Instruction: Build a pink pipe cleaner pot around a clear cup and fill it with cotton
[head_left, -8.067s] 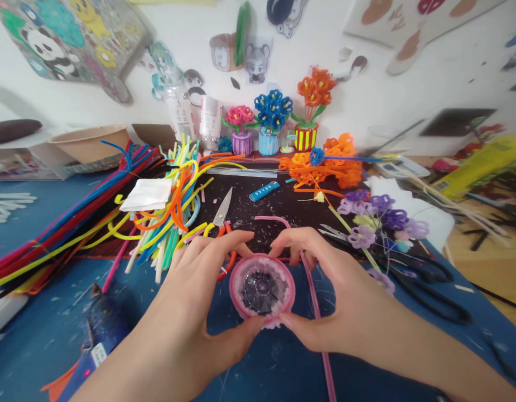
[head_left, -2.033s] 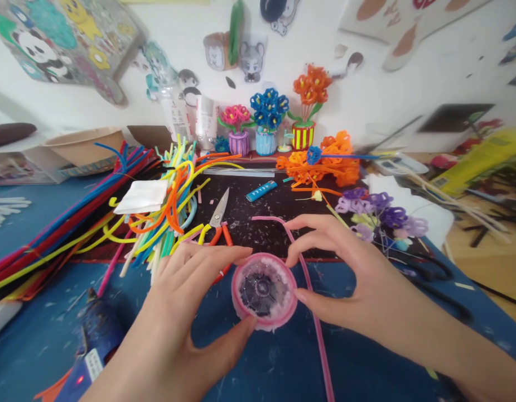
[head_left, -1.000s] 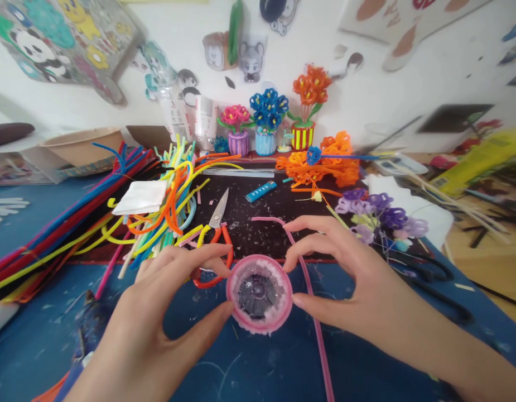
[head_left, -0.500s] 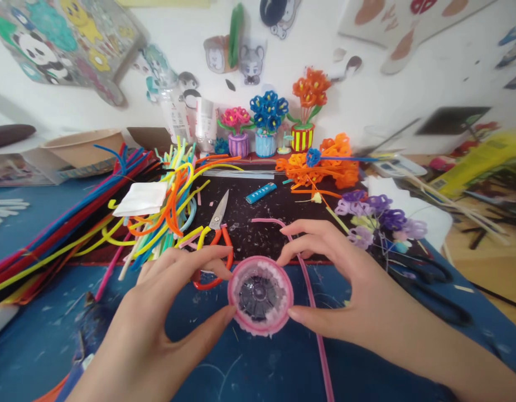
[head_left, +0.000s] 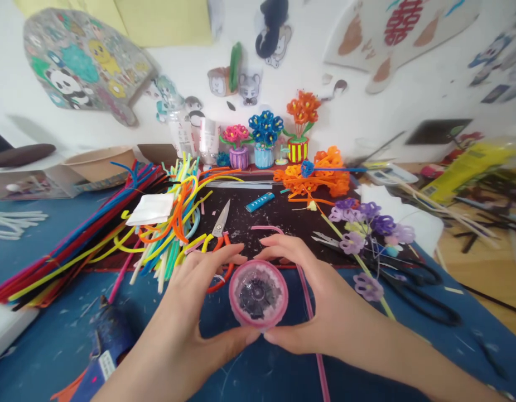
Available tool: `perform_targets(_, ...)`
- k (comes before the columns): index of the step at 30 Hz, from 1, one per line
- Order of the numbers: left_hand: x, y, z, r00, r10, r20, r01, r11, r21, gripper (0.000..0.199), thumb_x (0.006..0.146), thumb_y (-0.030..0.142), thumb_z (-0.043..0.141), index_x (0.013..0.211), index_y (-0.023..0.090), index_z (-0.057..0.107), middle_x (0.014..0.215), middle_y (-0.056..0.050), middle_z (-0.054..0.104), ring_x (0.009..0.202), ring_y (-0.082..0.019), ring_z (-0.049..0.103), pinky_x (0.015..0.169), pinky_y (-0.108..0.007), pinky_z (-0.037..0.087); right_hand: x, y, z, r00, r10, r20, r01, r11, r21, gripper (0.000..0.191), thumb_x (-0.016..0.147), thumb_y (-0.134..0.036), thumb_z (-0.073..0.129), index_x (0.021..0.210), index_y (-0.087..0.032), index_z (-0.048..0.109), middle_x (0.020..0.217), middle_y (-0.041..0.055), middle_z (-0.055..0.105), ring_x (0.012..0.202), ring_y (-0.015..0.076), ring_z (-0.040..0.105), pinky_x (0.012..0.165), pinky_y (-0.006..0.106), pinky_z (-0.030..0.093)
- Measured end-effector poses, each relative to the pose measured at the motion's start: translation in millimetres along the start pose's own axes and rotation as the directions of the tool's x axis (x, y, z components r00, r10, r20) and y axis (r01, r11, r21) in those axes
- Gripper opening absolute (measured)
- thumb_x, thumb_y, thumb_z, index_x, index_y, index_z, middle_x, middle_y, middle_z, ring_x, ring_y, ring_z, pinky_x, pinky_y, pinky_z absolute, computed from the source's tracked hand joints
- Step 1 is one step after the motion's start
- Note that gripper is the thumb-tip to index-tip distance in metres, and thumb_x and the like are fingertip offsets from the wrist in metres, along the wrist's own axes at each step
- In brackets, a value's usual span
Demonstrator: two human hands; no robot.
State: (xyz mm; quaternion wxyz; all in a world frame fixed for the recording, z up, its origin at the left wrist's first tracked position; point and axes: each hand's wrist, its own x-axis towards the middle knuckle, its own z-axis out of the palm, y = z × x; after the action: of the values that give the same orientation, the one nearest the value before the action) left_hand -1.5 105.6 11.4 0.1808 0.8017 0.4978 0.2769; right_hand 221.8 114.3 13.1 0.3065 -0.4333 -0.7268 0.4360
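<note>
Between both hands is a small round clear plastic cup (head_left: pixel 258 294) with a pink rim and whitish-pink edging inside, its round opening facing me. My left hand (head_left: pixel 201 304) grips its left side, fingers at the upper edge and thumb underneath. On the other side my right hand (head_left: pixel 318 296) holds it the same way, and the two thumb tips nearly meet below the rim. A pink flexible strip (head_left: pixel 320 368) runs behind the right hand down to the lower edge; its far end curls above the fingers. Orange-and-yellow-handled scissors (head_left: pixel 221 220) lie just beyond my left fingers, their handles partly hidden.
A hot glue gun (head_left: pixel 109 332) lies at lower left. Bundles of coloured strips (head_left: pixel 94 223) cover the left side. Purple flowers (head_left: pixel 369 287) and black-handled scissors (head_left: pixel 429 304) lie right. A blue lighter (head_left: pixel 260 202) and small flower pots (head_left: pixel 264 157) are farther back.
My thumbs have come together under the cup and the fingers have moved in along its top edge. The view has tilted up slightly, with more of the wall showing.
</note>
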Motion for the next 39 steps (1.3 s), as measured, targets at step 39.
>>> perform_targets(39,65,11,-3.7,0.990,0.119,0.078,-0.125,0.989,0.082,0.061,0.081,0.036,0.068,0.135,0.021,0.043,0.134,-0.011,0.056,0.123,-0.029,0.051,0.104,-0.050,0.040,44,26,-29,0.970,-0.226,-0.086,0.230,0.973,0.036,0.092,0.070,-0.021,0.079,0.145,-0.030,0.026,0.129,0.0061,0.057,0.123,0.0235,0.055,0.111,0.046,0.039)
